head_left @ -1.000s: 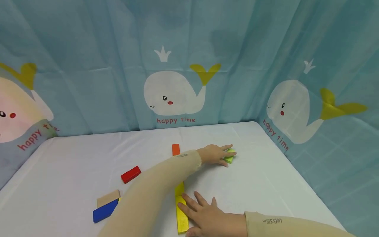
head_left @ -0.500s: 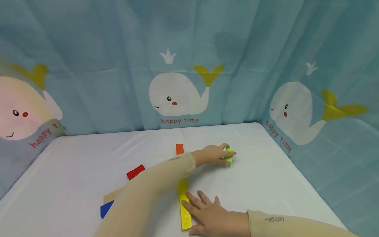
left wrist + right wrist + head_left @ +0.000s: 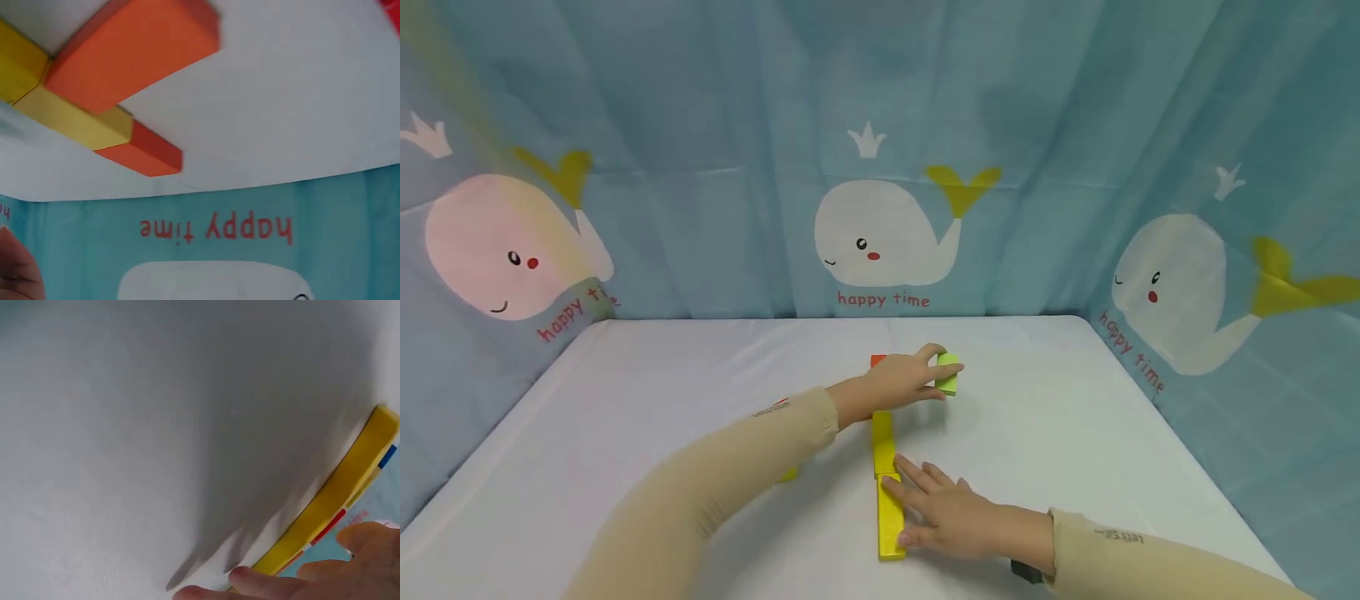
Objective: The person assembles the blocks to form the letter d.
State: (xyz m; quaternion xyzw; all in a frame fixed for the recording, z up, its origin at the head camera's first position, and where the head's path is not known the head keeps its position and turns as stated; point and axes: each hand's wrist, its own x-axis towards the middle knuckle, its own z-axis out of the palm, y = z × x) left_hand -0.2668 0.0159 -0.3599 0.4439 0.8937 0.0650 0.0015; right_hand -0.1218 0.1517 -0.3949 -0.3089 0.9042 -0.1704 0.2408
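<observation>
My left hand (image 3: pixel 904 380) pinches a light green block (image 3: pixel 948 375) between thumb and fingers, to the right of the row of blocks. An orange-red block (image 3: pixel 877 360) peeks out behind that hand. Two long yellow blocks lie end to end, the far one (image 3: pixel 883 442) and the near one (image 3: pixel 891 517). My right hand (image 3: pixel 951 512) has fingers spread, with fingertips on the near yellow block and its right side. In the left wrist view, an orange block (image 3: pixel 137 53) crosses the row beside a pale yellow block (image 3: pixel 81 119) and the fingers (image 3: pixel 19 265) show at lower left.
A white cloth covers the table (image 3: pixel 1075 433). Its far edge meets a blue curtain (image 3: pixel 737 242) printed with whales. A yellow-green piece (image 3: pixel 787 475) shows beside the left sleeve (image 3: pixel 722 467). Under the right wrist sits a dark object (image 3: pixel 1026 572).
My left hand has taken hold of the light green block and carried it left toward the row. My right hand stays at the near yellow block. The head view has shifted.
</observation>
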